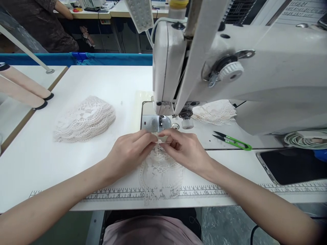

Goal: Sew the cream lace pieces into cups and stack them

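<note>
A white lace piece [159, 175] lies on the white table [38, 160] in front of the sewing machine [230, 68]. Both hands pinch its far edge just before the presser foot [161, 123]. My left hand [133, 149] has its fingers closed on the lace edge from the left. Meeting it fingertip to fingertip, my right hand [185, 148] pinches the same edge, perhaps with a small tag, from the right. The lace trails toward me over the printed ruler [114, 195] at the table's front edge.
A stack of lace pieces [85, 119] sits to the left. More lace [214, 112] lies behind the needle. Green thread snips [233, 140] rest to the right, a phone [291, 166] further right. Thread cones [25, 90] lie at far left. Another person's sleeve [51, 23] shows at the back.
</note>
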Demonstrator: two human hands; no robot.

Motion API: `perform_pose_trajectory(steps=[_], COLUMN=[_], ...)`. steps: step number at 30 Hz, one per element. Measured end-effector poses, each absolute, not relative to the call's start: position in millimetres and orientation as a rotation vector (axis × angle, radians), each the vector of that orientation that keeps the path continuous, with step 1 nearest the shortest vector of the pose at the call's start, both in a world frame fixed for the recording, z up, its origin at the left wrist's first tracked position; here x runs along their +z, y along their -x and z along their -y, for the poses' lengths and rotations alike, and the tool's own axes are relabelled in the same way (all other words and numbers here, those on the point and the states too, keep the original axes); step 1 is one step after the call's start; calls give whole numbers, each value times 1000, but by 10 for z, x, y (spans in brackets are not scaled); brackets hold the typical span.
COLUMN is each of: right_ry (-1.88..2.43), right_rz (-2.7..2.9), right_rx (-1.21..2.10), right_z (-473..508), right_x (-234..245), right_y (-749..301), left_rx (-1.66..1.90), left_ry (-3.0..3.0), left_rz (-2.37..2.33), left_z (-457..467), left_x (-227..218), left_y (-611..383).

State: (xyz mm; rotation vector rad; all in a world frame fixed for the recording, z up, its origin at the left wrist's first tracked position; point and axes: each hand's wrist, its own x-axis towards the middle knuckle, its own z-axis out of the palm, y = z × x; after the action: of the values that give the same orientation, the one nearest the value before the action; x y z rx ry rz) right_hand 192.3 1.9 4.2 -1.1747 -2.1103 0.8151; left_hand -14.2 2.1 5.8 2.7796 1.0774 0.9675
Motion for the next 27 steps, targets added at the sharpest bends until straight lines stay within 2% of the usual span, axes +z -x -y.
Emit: perform_pose_trajectory(steps=[7, 27], right_ry=[1069, 1073], right_rz=[2185, 2201], right_rx=[621, 605], right_z=[8, 3], right_x=[-4, -19], right_y=[-1923, -1940], left_rx=[1068, 1049], left_ry=[-2873, -3007], left_rz=[-1014, -971], left_z=[-64, -77], left_x=[5, 3], left_y=[148, 170])
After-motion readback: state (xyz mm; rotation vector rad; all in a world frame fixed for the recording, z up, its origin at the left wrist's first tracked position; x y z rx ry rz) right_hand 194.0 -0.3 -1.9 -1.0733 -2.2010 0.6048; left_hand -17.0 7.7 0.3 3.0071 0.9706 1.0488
